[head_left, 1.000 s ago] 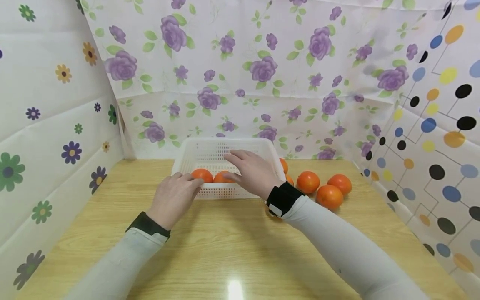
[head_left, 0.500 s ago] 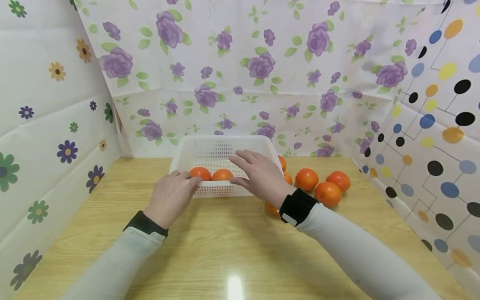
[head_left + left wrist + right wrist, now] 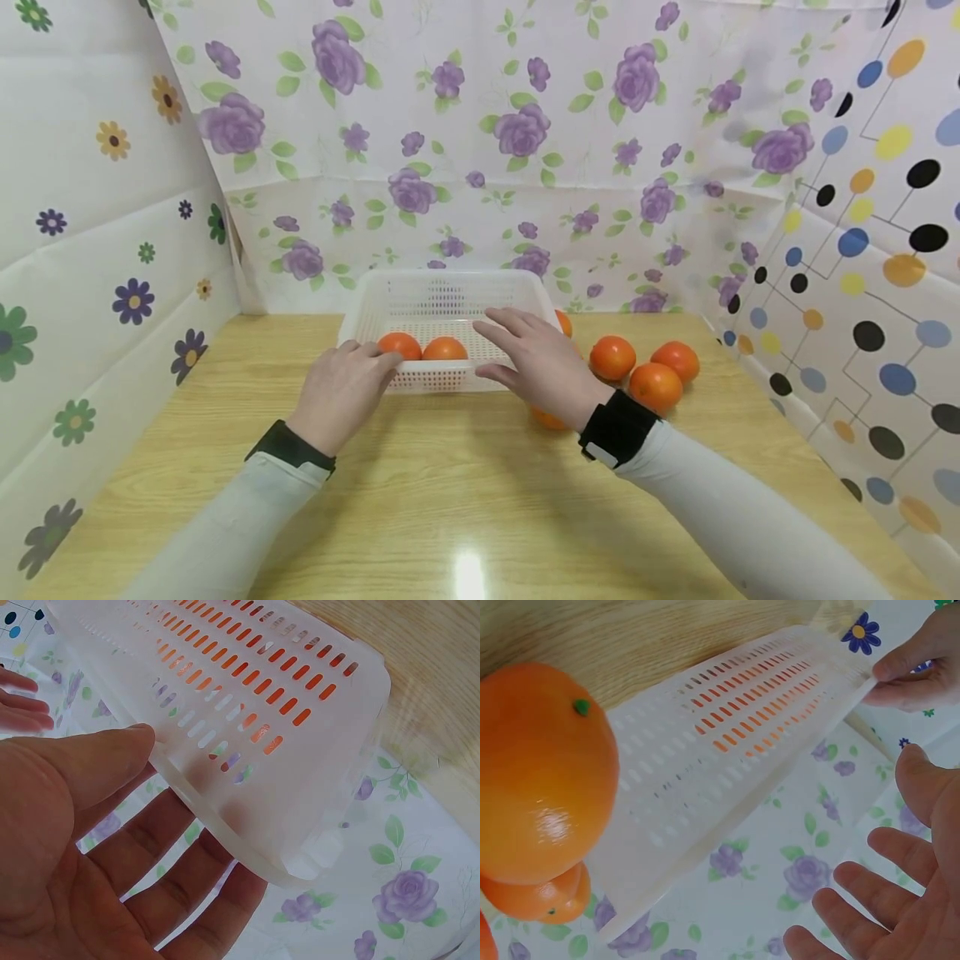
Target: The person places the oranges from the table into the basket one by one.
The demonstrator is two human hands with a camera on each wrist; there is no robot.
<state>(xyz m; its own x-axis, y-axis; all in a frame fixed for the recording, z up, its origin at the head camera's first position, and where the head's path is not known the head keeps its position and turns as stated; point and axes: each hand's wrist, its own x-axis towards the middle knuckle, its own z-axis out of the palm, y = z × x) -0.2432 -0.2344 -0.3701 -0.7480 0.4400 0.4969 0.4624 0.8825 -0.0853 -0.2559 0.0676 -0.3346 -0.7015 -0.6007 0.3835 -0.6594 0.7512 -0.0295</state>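
A white plastic basket (image 3: 437,380) with slotted walls stands on the table near the back. My left hand (image 3: 339,393) grips the near-left part of its rim. In the left wrist view the thumb (image 3: 112,761) lies on the outer side and the fingers reach over to the inside. Two oranges, a left one (image 3: 401,344) and a right one (image 3: 446,348), lie inside behind the front wall. My right hand (image 3: 546,365) is over the basket's front-right corner, fingers spread, holding nothing. An orange (image 3: 544,772) looms close in the right wrist view, beside the basket.
Right of the basket, several more oranges lie on the wooden table (image 3: 420,483), among them a front one (image 3: 656,387) and a far-right one (image 3: 677,361). Another orange (image 3: 550,418) is partly hidden under my right wrist. Patterned cloth sheets (image 3: 480,225) close off the back and sides.
My right hand has drawn back a little to the right and toward me, uncovering the right orange in the basket. The left hand has kept its hold on the rim.
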